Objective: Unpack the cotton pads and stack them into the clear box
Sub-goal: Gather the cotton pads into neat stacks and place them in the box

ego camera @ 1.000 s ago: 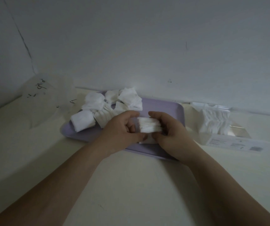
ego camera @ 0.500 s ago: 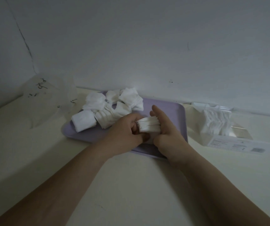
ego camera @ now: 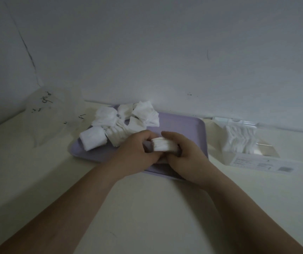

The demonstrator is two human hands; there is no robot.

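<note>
Over the purple tray (ego camera: 183, 129), both hands squeeze one small stack of cotton pads (ego camera: 162, 146), left hand (ego camera: 137, 153) and right hand (ego camera: 185, 156) gripping opposite ends. Clear box (ego camera: 247, 143) sits right of the tray, loose pads (ego camera: 121, 123) at its far left.

Pad heap (ego camera: 123, 123) crowds tray (ego camera: 187, 129) left; right half bare.

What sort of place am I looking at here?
Likely a plain corner of a home, though I can't be sure: a cream table against bare white walls, a lilac tray heaped with cotton pads, and a clear box holding more.
</note>
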